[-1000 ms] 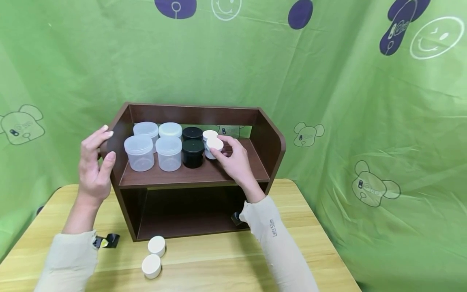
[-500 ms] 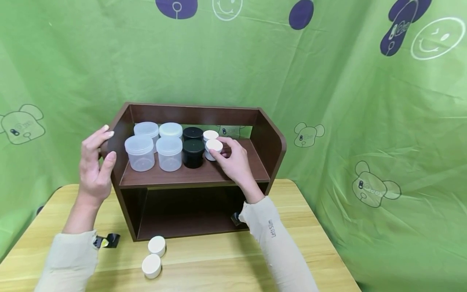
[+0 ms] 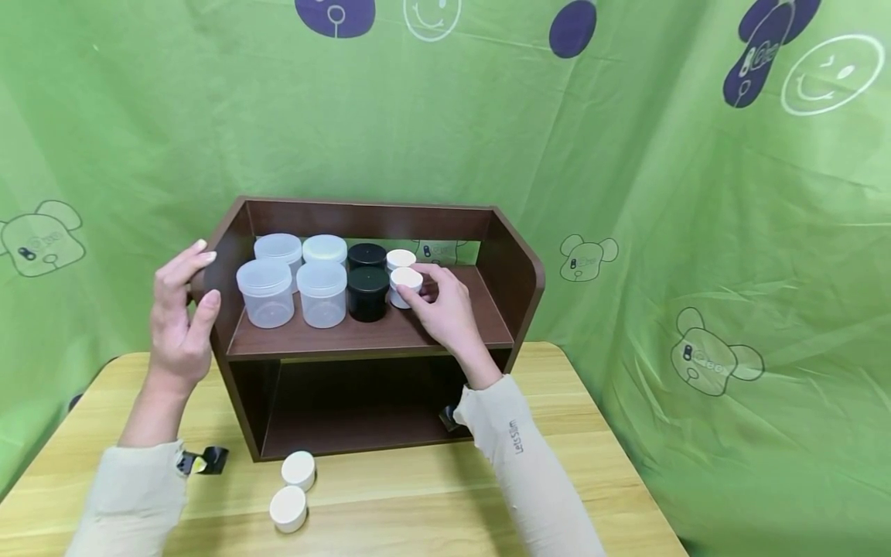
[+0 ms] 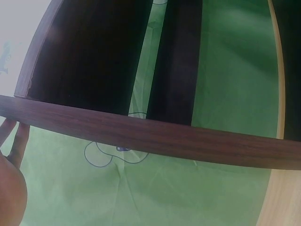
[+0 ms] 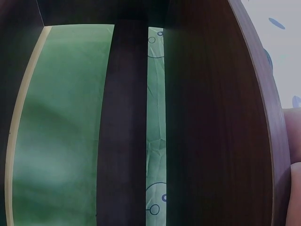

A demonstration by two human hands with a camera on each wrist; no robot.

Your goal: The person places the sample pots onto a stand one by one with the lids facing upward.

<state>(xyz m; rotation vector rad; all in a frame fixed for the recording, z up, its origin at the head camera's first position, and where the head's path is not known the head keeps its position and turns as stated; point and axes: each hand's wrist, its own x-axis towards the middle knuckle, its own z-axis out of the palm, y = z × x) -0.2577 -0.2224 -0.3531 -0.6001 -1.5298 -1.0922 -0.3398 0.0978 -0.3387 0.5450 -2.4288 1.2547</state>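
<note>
In the head view, a small jar with a white lid (image 3: 406, 280) stands on the upper shelf, pinched between the thumb and fingers of my right hand (image 3: 445, 311). It is close beside a black jar (image 3: 368, 295), with another white-lidded jar (image 3: 401, 259) just behind. My left hand (image 3: 182, 325) touches the outer side of a dark brown two-tier shelf (image 3: 376, 340), fingers and thumb extended against its left panel. Only part of that hand (image 4: 11, 188) shows in the left wrist view, fingertips at the panel's edge. The right wrist view looks into the lower tier; the jar is out of sight there.
Two clear jars (image 3: 267, 298) (image 3: 323, 298) stand at the front left of the upper shelf, with more jars in a row behind. Two round white-lidded containers (image 3: 298, 469) (image 3: 288, 508) sit on the wooden table (image 3: 390, 503) before the shelf. Green cloth (image 3: 661, 232) hangs around.
My right hand has shifted the small white-lidded jar slightly to the left, toward the black jar. The left hand has stayed on the shelf's side panel.
</note>
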